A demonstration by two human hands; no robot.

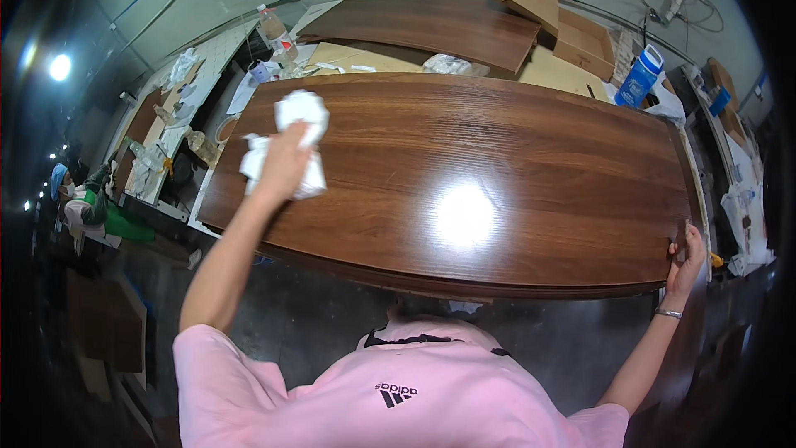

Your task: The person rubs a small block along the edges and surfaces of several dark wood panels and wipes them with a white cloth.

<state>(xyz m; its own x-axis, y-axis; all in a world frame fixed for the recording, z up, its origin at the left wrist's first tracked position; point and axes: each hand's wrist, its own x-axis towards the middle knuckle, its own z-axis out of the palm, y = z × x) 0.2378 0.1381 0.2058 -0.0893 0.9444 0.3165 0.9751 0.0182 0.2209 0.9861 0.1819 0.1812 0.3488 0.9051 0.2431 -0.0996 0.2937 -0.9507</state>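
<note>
A large dark brown wood-grain panel (531,141) lies flat in front of me, glossy, with a bright light reflected near its middle. On its left part my left hand (286,162) presses a crumpled white cloth (303,108) against the surface; the cloth spreads out around the fingers. At the panel's near right corner my right hand (686,257) is closed around the edge, with some fingertips above and the palm at the side. A metal bracelet (668,313) sits on that wrist.
Behind lies another brown panel (431,25), beside open cardboard boxes (584,41). A blue water bottle (638,79) stands at the far right, a clear plastic bottle (278,33) at the far left. A co-worker (83,203) in a blue cap is at the left, near a cluttered side table (195,95).
</note>
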